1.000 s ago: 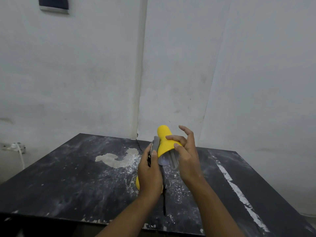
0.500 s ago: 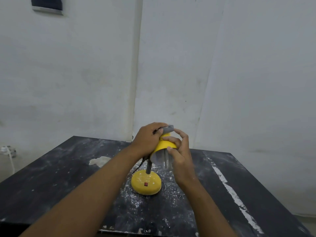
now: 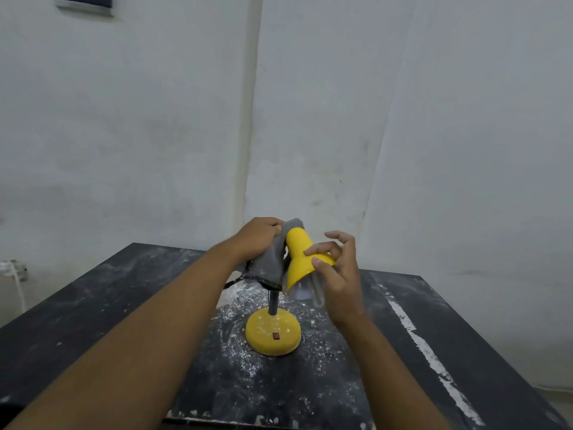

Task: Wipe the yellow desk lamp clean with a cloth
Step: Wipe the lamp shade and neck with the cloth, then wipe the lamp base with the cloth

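The yellow desk lamp stands on a black table, its round base [image 3: 273,336] dusted with white powder and its cone shade [image 3: 299,256] tilted down to the right. My left hand [image 3: 257,238] grips a grey cloth [image 3: 273,262] pressed against the left side and top of the shade. My right hand [image 3: 333,271] holds the shade's lower rim with thumb and forefinger, the other fingers spread. A clear bulb [image 3: 310,288] pokes out below the shade.
The black table [image 3: 93,321] is smeared with white powder around the lamp, with a white streak [image 3: 428,352] along its right side. White walls stand close behind. A socket with a white cable [image 3: 15,271] sits on the left wall.
My left hand has slid the cloth from the top of the shade down its left side. The shade's yellow top is now uncovered, and my right hand's fingers have spread.
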### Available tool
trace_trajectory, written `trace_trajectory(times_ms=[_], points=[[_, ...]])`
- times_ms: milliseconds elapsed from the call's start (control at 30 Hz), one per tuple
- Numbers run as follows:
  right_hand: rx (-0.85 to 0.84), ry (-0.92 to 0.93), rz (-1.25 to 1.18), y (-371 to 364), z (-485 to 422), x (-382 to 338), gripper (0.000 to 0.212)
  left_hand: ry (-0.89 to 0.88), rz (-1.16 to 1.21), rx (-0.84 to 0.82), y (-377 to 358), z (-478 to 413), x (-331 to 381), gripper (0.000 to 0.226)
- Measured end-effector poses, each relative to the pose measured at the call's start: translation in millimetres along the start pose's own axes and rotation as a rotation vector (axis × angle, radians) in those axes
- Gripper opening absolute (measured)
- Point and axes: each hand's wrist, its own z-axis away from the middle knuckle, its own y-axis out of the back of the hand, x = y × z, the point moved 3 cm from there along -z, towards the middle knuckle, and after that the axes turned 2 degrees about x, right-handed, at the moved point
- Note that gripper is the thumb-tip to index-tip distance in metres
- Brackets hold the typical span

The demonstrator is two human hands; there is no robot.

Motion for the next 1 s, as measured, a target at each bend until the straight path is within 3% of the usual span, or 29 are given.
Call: trace_trajectory(times_ms=[133,267,467,533,633,800,900,1000], points=[[0.01,-0.023,-0.072,15.1,-11.2,5.5,0.045,0.096,0.052,-0.081,-3.8,21.1,-32.3,0.03],[-0.004,-0.012,0.006,15.9,-6.3,-0.1,0.047,0.199,0.255,0.019,-12.3,51.7,-54.5,0.032],[0.29,0.288,0.302,15.8,46.9,-23.5,0.025,0.472,0.639,0.178,-43.7,111.0,-72.6,0.021],[0.292,0.337,0.329,5.7,77.4,-15.9,0.017,0.553,0.734,0.222,-54.1,127.8,-74.6,0.019],[0.143,0.161,0.382,-19.5,116.8,18.6,0.018,0.594,0.823,0.265,-68.1,146.9,-76.8,0.022],[-0.051,-0.459,0.111,-47.0,119.2,56.7,0.026,0.51,0.789,0.279,-92.8,171.0,-79.0,0.022],[-0.135,-0.52,0.092,-57.7,113.0,58.6,0.029,0.327,0.574,0.192,-110.5,182.1,-79.1,0.028],[-0.135,-0.521,0.129,-54.9,109.9,68.3,0.032,0.106,0.215,0.227,-115.0,182.2,-87.7,0.025]])
